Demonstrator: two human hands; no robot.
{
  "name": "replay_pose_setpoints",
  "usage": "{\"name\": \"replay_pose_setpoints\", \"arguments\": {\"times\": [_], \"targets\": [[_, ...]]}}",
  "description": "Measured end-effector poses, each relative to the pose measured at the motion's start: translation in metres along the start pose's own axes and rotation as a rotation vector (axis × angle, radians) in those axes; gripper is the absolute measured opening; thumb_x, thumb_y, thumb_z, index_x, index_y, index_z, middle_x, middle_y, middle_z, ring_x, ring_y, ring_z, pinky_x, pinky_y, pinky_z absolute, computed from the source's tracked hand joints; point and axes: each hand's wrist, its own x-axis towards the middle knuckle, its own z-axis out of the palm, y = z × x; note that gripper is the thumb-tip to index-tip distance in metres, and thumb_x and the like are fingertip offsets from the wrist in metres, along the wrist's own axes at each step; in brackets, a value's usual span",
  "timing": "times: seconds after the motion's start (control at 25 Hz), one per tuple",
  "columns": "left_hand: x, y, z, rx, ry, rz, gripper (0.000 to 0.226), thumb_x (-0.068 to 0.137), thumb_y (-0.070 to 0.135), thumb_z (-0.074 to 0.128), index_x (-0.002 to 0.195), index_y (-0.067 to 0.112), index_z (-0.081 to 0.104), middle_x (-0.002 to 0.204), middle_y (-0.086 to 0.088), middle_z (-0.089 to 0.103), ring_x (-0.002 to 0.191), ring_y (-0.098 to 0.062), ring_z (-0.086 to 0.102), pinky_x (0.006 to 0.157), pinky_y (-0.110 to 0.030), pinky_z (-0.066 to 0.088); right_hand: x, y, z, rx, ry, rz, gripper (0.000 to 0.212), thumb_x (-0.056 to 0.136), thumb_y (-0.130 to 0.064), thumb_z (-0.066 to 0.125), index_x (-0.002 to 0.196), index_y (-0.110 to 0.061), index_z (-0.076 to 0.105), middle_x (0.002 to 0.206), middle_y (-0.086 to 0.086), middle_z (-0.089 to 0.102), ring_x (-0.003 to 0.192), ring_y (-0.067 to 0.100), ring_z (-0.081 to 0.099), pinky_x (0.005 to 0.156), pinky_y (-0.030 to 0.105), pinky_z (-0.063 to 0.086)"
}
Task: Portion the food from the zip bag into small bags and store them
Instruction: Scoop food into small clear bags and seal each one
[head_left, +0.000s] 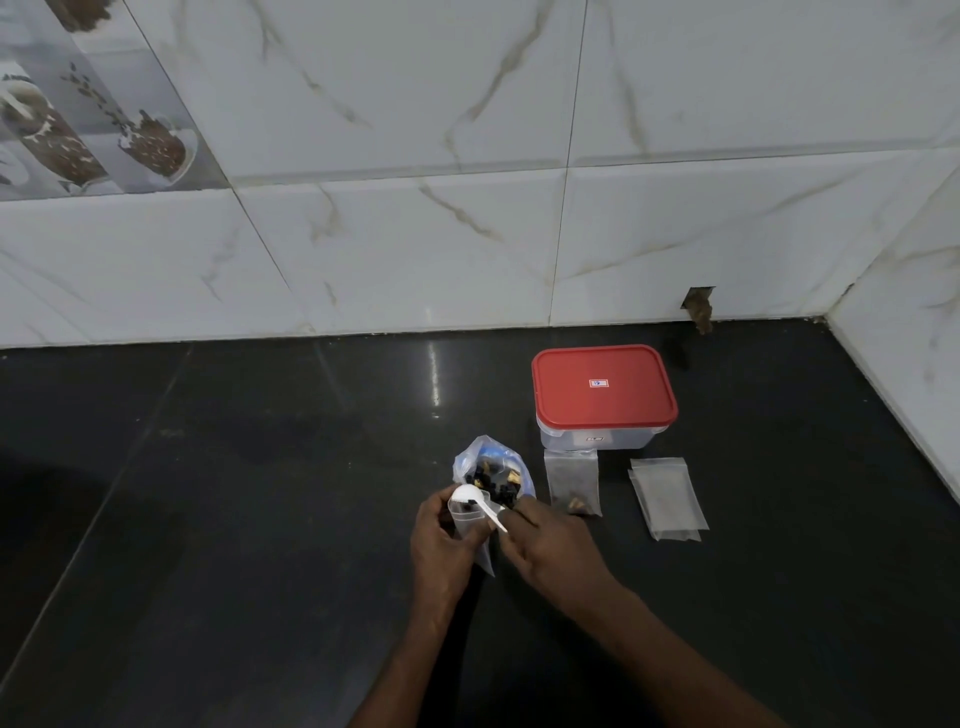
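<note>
A clear zip bag (488, 460) with dark and tan food pieces stands open on the black counter. Just in front of it my left hand (441, 540) holds a small clear bag (470, 522) upright with its mouth open. My right hand (545, 545) grips the handle of a white plastic scoop (470, 498), whose bowl sits over the small bag's mouth with a few dark pieces in it. A filled small bag (571, 480) lies to the right. A stack of empty small bags (667, 496) lies further right.
A clear plastic box with a red lid (602, 387) stands shut behind the small bags, near the back wall. White marble-look tiles form the back wall and a side wall on the right. The black counter (234, 493) stretches out to the left.
</note>
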Motion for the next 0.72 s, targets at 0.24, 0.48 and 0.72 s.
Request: {"name": "replay_pose_setpoints", "arguments": {"times": [0.24,0.48,0.72], "targets": [[0.002,-0.004,-0.002,-0.017,-0.007,0.009,0.053,0.073,0.015,0.087,0.120,0.021,0.064,0.115,0.003,0.070,0.101,-0.011,0.070,0.085,-0.031,0.060,-0.014,0.007,0.007,-0.039,0.123,-0.009,0.022,0.088,-0.020,0.054,0.097,-0.010,0.072,0.085,0.003,0.065,0.068,0.012,0.061,0.054,0.024,0.052],[0.000,-0.001,-0.004,-0.040,0.000,0.013,0.043,0.075,0.021,0.087,0.113,0.024,0.067,0.105,0.008,0.075,0.093,-0.005,0.072,0.081,-0.027,0.057,0.021,0.018,0.014,0.176,-0.024,0.551,0.010,0.084,-0.013,0.064,0.085,-0.007,0.072,0.078,0.008,0.065,0.068,0.021,0.061,0.059,0.032,0.047],[0.002,-0.003,-0.003,-0.050,-0.028,0.002,0.040,0.078,0.017,0.085,0.113,0.023,0.067,0.102,0.007,0.075,0.091,-0.005,0.072,0.076,-0.020,0.057,0.032,0.013,0.035,-0.051,-0.292,0.436,0.025,0.093,-0.014,0.050,0.110,-0.007,0.067,0.105,0.010,0.065,0.081,0.024,0.066,0.069,0.033,0.050]]}}
